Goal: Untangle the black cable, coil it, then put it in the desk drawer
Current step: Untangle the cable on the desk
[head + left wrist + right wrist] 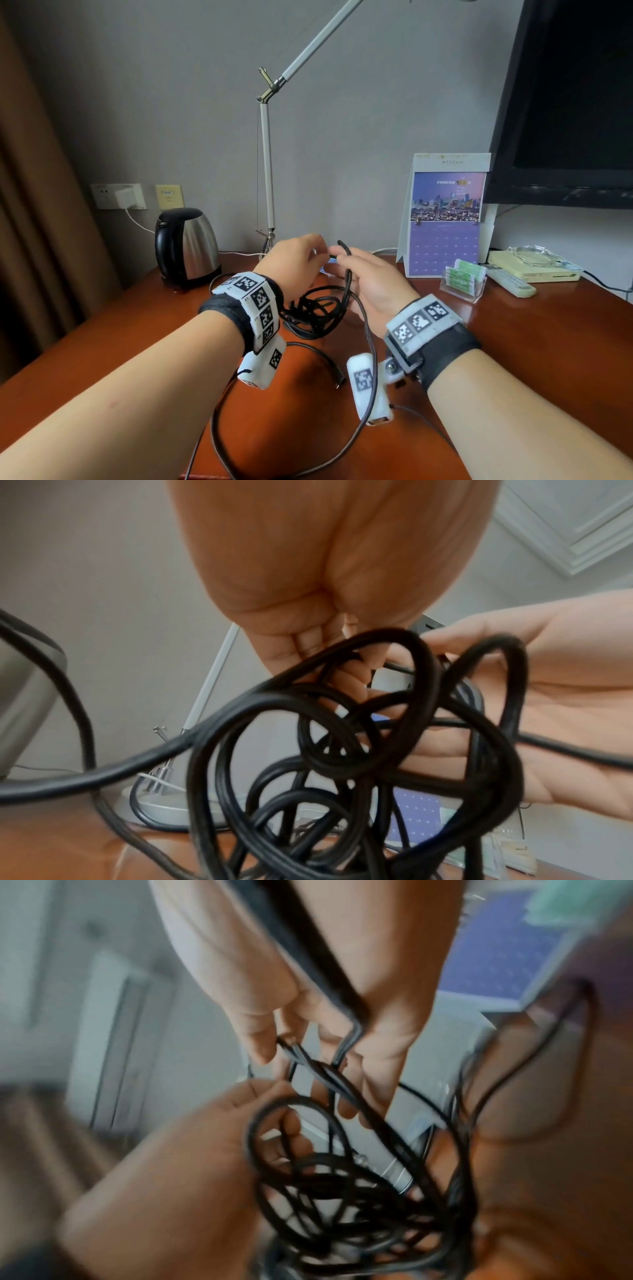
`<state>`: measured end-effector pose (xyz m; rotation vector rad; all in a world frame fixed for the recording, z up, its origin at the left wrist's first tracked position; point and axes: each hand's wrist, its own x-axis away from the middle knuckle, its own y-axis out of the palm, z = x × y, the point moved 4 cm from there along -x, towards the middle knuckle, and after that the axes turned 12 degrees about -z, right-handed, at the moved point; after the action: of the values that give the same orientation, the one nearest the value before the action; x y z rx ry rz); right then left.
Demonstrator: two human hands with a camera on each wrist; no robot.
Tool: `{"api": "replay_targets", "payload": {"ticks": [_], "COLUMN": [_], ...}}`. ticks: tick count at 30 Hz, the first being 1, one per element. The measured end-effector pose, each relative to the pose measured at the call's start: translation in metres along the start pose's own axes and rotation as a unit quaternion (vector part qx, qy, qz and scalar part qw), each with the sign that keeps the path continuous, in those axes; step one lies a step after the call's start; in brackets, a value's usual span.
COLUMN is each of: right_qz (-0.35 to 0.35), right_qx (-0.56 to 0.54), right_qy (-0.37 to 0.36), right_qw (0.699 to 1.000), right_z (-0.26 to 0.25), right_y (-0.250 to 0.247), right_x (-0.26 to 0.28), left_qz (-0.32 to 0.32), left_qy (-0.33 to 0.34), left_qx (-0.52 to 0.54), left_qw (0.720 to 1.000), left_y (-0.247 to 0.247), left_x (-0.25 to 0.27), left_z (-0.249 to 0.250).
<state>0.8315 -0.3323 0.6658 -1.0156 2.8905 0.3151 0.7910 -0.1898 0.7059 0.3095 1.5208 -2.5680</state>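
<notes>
The black cable point(318, 311) hangs as a tangled bunch between both hands above the wooden desk point(534, 342). My left hand point(298, 263) has its fingers curled on strands at the top of the tangle. My right hand point(370, 284) pinches a strand close to the left fingers, and a short bend of cable point(344, 248) sticks up above it. A long loop point(219, 425) trails to the desk's front edge, and one plug end point(339, 381) lies on the wood. The left wrist view shows the loops point(359, 737) below my left hand point(308, 574). The blurred right wrist view shows cable point(308, 947) running along my right hand point(394, 961). No drawer is in view.
A steel kettle point(186, 246) stands at the back left beside a desk lamp point(267, 164). A desk calendar point(445, 219), a card holder point(464, 279), a remote point(510, 282) and a glass ashtray point(531, 255) sit at the back right under a dark monitor point(568, 102).
</notes>
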Motion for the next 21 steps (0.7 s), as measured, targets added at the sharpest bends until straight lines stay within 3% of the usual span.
{"api": "replay_targets", "payload": {"ticks": [3, 6, 9, 12, 16, 21], "right_qz": [-0.032, -0.033, -0.039, -0.029, -0.031, -0.029], "right_qx": [-0.070, -0.071, 0.053, 0.294, 0.373, 0.536], "right_qy": [-0.013, -0.013, -0.042, -0.096, -0.136, -0.157], "right_qw": [0.997, 0.997, 0.997, 0.951, 0.917, 0.829], "right_z": [0.004, 0.009, 0.008, 0.003, 0.003, -0.008], "right_y": [0.002, 0.008, 0.014, 0.013, 0.010, 0.001], "right_x": [-0.003, -0.005, -0.004, -0.002, 0.004, 0.008], "left_qz": [0.001, -0.008, -0.012, -0.022, -0.029, -0.016], "left_qy": [-0.006, -0.017, -0.029, -0.031, -0.022, -0.021], "left_qx": [-0.006, -0.002, -0.002, 0.019, 0.031, 0.015], "left_qw": [1.000, 1.000, 0.999, 0.999, 0.999, 1.000], "left_y": [-0.002, -0.003, -0.005, -0.003, 0.002, -0.004], "left_x": [-0.003, -0.004, -0.003, 0.000, -0.001, 0.000], "left_z": [-0.003, -0.008, -0.015, -0.019, -0.017, -0.016]}}
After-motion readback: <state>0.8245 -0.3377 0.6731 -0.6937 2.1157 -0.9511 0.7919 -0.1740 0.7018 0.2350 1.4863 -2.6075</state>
